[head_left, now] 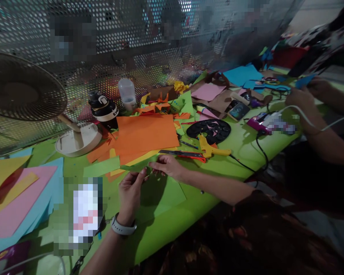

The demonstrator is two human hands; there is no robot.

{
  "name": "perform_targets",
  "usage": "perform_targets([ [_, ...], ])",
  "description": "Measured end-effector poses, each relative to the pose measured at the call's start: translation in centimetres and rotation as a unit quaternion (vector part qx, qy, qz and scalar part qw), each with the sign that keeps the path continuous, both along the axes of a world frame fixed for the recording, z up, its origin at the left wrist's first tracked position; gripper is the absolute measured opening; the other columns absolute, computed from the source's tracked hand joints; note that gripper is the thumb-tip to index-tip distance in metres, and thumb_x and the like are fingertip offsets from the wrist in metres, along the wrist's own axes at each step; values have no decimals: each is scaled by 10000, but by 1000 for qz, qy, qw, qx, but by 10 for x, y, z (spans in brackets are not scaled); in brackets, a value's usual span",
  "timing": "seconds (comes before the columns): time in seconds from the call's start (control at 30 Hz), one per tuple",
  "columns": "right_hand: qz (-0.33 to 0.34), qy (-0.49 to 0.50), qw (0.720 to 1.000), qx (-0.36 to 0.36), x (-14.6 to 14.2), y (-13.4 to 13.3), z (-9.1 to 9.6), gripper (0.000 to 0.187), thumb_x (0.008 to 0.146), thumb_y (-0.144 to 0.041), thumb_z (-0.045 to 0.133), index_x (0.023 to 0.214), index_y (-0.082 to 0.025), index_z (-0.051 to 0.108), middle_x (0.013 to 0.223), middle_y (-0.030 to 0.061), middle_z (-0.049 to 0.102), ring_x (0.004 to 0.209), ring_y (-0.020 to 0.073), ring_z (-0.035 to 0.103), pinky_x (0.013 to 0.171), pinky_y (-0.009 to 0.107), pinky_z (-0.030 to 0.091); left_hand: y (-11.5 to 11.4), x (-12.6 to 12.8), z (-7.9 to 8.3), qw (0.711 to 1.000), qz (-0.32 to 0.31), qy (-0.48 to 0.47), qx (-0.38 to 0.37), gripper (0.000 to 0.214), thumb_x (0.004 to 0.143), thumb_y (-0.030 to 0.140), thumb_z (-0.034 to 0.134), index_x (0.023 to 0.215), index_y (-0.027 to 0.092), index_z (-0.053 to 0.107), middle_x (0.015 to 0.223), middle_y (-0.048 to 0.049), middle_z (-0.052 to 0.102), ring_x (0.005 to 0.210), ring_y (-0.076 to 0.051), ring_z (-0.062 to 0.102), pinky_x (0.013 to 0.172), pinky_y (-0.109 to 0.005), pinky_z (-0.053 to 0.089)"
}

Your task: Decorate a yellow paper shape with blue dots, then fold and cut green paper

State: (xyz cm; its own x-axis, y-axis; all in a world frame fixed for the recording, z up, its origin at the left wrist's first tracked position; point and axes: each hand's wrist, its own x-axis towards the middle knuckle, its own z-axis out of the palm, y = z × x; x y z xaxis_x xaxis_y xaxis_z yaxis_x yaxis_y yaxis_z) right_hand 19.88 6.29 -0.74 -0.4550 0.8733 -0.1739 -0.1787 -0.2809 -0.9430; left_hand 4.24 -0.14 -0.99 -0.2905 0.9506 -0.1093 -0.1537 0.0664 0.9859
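My left hand point(129, 193), with a white watch band on the wrist, pinches thumb against fingers. Close to its fingertips, my right hand point(169, 167) is also closed in a pinch. Whatever lies between the fingers is too small and dark to name. Just behind the fingertips is a folded strip of green paper point(139, 165); whether it is held I cannot tell. Below the hands lies a green sheet point(169, 194). Orange sheets point(146, 133) are spread beyond them. Near my right hand are a cutter knife point(182, 153) and a yellow glue gun point(210, 148).
A fan point(78, 139) and a black bottle point(104, 110) stand at the back left, beside a clear cup point(127, 93). Coloured sheets point(31, 191) lie left. A black palette point(208, 131) and a phone point(238, 109) lie right, near another person's hands point(304, 97).
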Motion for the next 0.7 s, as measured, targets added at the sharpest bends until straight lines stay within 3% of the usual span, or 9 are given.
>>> perform_targets([
  [0.33, -10, 13, 1000, -24, 0, -2, -1, 456, 583, -550, 839, 639, -157, 614, 539, -60, 567, 466, 56, 464, 445, 201, 291, 5, -2, -3, 1000, 16, 5, 1, 250, 652, 357, 831, 647, 170, 665, 608, 16, 676, 582, -105, 610, 612, -224, 490],
  [0.5, -93, 23, 995, -27, 4, 5, 0, 407, 595, -509, 834, 612, -162, 622, 507, -71, 528, 441, 46, 432, 437, 202, 283, 6, -3, -1, 999, -11, -33, -42, 269, 651, 367, 835, 640, 166, 657, 604, 7, 674, 579, -100, 594, 595, -209, 465],
  [0.63, -202, 59, 977, -24, 19, 18, 8, 374, 615, -492, 823, 740, -166, 688, 567, -63, 558, 464, 40, 428, 435, 189, 306, 7, -6, -3, 997, -19, -56, -50, 259, 671, 354, 828, 655, 170, 646, 615, 12, 671, 593, -103, 599, 639, -221, 477],
  [0.7, -209, 61, 975, -37, 24, 20, 9, 403, 652, -537, 791, 779, -170, 682, 583, -55, 568, 457, 41, 432, 418, 186, 302, 7, -7, -4, 997, -16, -62, -43, 261, 675, 351, 825, 657, 173, 636, 622, 17, 666, 597, -106, 597, 660, -234, 483],
])
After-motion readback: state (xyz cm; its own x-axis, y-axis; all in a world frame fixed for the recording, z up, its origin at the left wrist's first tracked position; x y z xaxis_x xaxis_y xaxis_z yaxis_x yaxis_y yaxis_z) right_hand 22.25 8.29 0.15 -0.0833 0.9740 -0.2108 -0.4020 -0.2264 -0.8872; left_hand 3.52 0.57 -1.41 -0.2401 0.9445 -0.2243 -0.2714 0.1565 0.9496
